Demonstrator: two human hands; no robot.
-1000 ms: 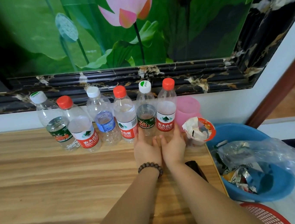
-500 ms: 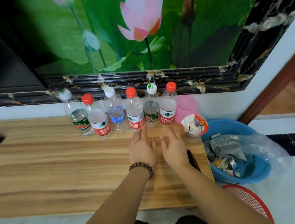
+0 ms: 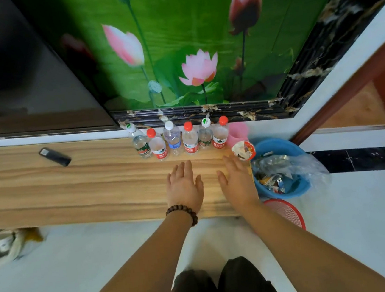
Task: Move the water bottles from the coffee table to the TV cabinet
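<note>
Several clear water bottles (image 3: pixel 190 139) stand upright in a row at the back of the wooden TV cabinet top (image 3: pixel 71 186), against the wall, with red and white caps alternating. My left hand (image 3: pixel 184 185), with a bead bracelet on its wrist, hovers flat over the wood in front of the row, fingers spread and empty. My right hand (image 3: pixel 236 181) is beside it to the right, also flat, empty and apart from the bottles.
A pink cup (image 3: pixel 237 134) and a paper-filled cup (image 3: pixel 244 150) sit right of the row. A black remote (image 3: pixel 54 156) lies at the left. A blue basin (image 3: pixel 280 145) with trash and a red basket (image 3: pixel 290 211) stand on the floor at the cabinet's right end. A dark TV screen (image 3: pixel 10 70) is at upper left.
Both hands have drawn back from the two rightmost bottles and spread apart. The camera has pulled away and up, so the cabinet's front edge, the floor and my legs now show.
</note>
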